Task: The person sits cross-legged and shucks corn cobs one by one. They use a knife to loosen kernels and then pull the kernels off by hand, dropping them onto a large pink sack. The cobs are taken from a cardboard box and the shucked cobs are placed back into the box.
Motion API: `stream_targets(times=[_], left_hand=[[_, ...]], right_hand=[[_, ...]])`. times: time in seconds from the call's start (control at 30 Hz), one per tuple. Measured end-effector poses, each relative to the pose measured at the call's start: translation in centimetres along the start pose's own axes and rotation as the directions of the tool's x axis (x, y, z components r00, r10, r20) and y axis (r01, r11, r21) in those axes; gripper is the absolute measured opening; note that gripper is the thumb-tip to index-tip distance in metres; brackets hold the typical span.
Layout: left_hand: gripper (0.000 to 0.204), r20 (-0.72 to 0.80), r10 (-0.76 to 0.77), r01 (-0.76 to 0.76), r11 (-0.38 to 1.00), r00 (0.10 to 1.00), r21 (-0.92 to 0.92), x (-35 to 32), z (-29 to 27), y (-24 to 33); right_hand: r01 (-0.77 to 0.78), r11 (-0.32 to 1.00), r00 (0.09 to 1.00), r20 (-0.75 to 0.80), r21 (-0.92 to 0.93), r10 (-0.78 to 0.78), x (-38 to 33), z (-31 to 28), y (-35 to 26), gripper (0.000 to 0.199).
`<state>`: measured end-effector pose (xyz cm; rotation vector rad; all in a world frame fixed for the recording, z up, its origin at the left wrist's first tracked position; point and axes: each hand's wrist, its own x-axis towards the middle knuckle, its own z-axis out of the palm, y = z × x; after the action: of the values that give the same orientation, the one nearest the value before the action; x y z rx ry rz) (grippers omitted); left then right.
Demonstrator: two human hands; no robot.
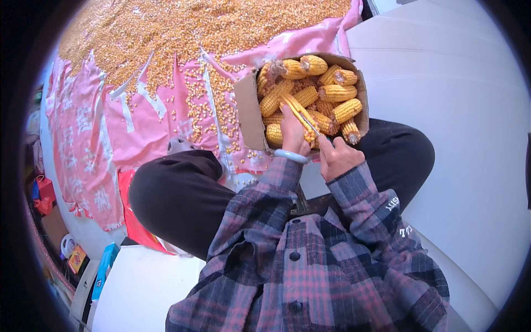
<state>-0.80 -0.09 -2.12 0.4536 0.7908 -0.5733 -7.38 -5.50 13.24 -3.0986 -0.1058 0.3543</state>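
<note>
In front of me stands a cardboard box (250, 113) filled with yellow ears of corn (337, 93). Over its near edge my left hand (294, 133), a pale bangle (291, 156) at the wrist, is closed around one corn cob (301, 115), tilted with its upper end pointing away to the left. My right hand (338, 159) grips a thin metal-shafted tool (311, 126), like a screwdriver or awl; its handle is mostly hidden in the fingers. The shaft lies along the cob's right side, seemingly touching the kernels.
Loose corn kernels (182, 27) cover a pink cloth (141, 141) at the far left, some scattered near the box. My bent knees flank the box. Pale boards (442, 94) lie to the right. Bottles and small packages (74, 257) stand at the left edge.
</note>
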Motion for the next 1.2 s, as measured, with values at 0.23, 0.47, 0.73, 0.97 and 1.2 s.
stream_targets(times=[0.23,0.47,0.73,0.97,1.2], left_hand=[[0.048,0.011,-0.022,0.021,1.0,1.0,0.022,0.5,-0.8,-0.4],[0.047,0.232,-0.042,0.068,0.992,0.972,-0.104,0.2,-1.3,0.2],[0.052,0.315,-0.145,0.221,0.95,0.938,-0.22,0.9,-3.0,1.4],[0.057,0.273,-0.16,0.218,0.956,0.949,-0.197,-1.3,-2.0,2.1],[0.054,0.243,-0.168,0.218,0.956,0.955,-0.197,-1.6,-1.5,1.9]], right_hand=[[-0.05,0.998,0.978,0.201,-0.039,0.057,4.8,0.5,-1.1,0.022],[-0.099,0.991,0.97,0.231,0.093,0.075,8.8,1.5,-0.9,0.022],[-0.002,0.936,0.975,-0.206,0.353,0.079,-2.2,-1.6,1.4,0.015],[0.013,0.955,0.983,-0.178,0.297,0.042,-5.5,-3.1,0.8,0.017],[-0.002,0.958,0.983,-0.174,0.288,0.055,-5.7,-3.3,1.0,0.016]])
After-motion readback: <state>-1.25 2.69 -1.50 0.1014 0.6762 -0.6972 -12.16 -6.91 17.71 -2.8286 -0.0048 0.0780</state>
